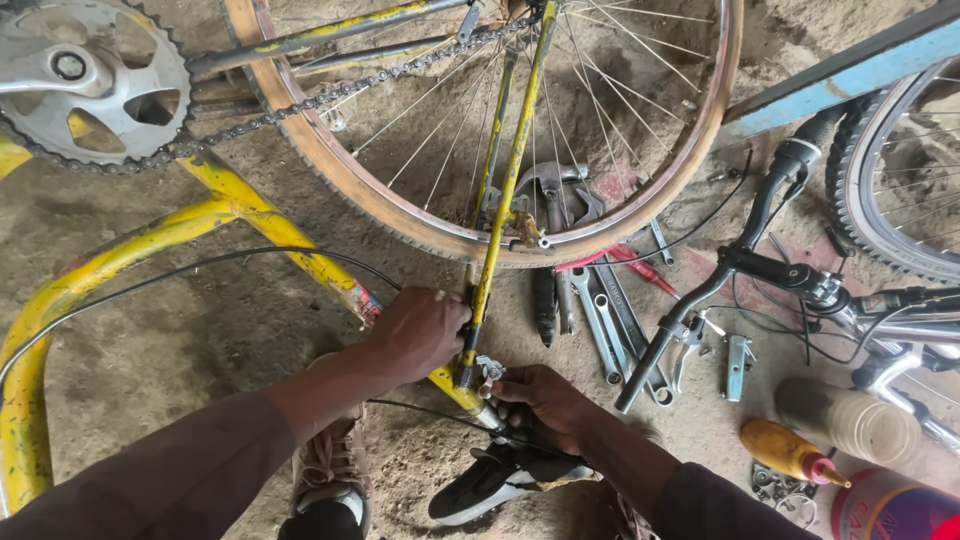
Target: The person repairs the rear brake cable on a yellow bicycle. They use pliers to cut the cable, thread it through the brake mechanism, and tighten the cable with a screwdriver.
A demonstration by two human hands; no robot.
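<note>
An upturned yellow bicycle frame (225, 205) fills the left and middle of the view, with its bare rear wheel rim (385, 205), chain (300, 105) and chainring (90, 80) at the top. My left hand (420, 330) grips the frame tube where a thin yellow stay (510, 170) comes down to it. My right hand (540, 405) pinches a small metal clamp (490, 372) at the foot of that stay. A black cable (200, 268) arcs from the far left to my left hand.
Several spanners (605, 320) and a red-handled tool (630, 265) lie on the dirt floor under the rim. Another bicycle's handlebar (720, 285) and tyre (880, 180) are at right. An orange oil bottle (790, 452) and tins stand at lower right. My shoes (335, 470) are below.
</note>
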